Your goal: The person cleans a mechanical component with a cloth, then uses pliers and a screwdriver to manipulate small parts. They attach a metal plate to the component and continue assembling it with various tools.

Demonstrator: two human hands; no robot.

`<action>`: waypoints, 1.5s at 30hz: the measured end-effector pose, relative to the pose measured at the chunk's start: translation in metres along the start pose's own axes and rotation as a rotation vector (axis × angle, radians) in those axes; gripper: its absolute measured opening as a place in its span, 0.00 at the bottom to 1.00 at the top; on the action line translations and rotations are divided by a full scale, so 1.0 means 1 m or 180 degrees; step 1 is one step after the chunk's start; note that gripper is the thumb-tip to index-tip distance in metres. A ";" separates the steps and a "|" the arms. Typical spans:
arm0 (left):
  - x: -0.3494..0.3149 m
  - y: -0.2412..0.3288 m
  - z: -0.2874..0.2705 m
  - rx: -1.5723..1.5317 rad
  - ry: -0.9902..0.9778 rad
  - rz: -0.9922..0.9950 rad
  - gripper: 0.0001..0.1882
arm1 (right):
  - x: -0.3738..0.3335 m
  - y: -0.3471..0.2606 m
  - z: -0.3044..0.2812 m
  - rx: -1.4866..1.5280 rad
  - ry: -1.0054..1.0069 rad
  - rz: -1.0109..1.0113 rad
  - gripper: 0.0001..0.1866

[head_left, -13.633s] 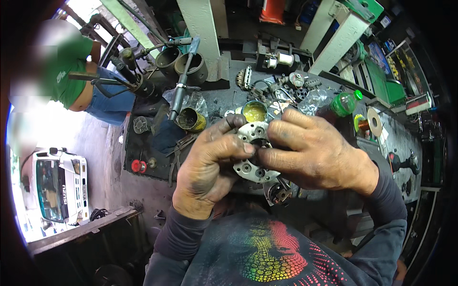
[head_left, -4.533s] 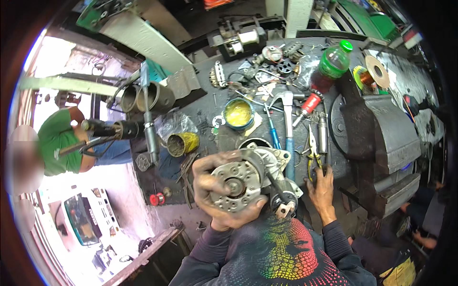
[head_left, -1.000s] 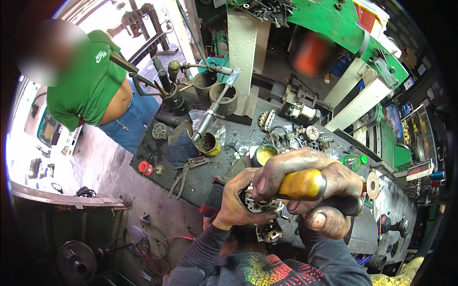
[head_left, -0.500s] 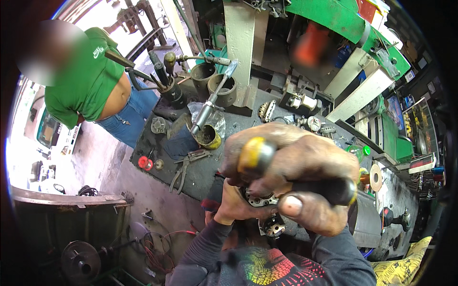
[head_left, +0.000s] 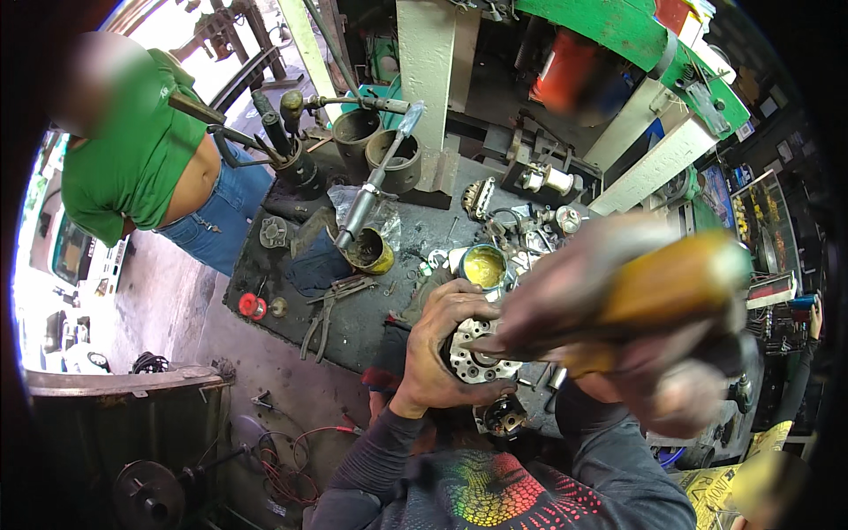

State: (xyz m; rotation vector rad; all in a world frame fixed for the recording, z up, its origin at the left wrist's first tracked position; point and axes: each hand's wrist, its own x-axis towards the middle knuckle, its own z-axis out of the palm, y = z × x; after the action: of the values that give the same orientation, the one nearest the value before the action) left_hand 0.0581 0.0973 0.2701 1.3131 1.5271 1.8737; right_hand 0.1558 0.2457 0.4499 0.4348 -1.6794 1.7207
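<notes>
Left hand (head_left: 428,355) curled round hole-drilled silver metal disc (head_left: 468,366), right hand (head_left: 570,287) clenched on blurred yellow-handled tool (head_left: 667,281) from 2 o'clock, best with disc braced, pressure light.

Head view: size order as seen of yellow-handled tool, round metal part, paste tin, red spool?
1. yellow-handled tool (blurred; nearness may inflate it)
2. round metal part
3. paste tin
4. red spool

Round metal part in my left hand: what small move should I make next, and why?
I'd probably steady the yellow-handled tool before applying force: it seems to reach over the round metal part, which your left hand grips by its rim, but your right hand is blurred, so contact can't be confirmed.
</notes>
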 end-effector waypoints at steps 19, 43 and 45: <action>0.016 -0.005 -0.016 -0.1727 -0.1014 -0.0662 0.39 | -0.282 0.093 -0.083 -0.5142 0.2640 0.2661 0.23; 0.069 0.012 -0.013 0.1224 -0.2175 0.2361 0.14 | -0.174 0.132 0.176 -0.5538 0.3784 0.0482 0.16; 0.072 0.008 -0.012 0.0885 -0.2329 0.1940 0.14 | -0.173 0.129 0.179 -0.5545 0.3706 0.0536 0.17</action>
State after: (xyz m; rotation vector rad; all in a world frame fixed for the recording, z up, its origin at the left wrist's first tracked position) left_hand 0.0151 0.1438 0.3075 2.4522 1.0703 1.2017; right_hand 0.1531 0.0400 0.2592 -1.2425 -1.5214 -0.0748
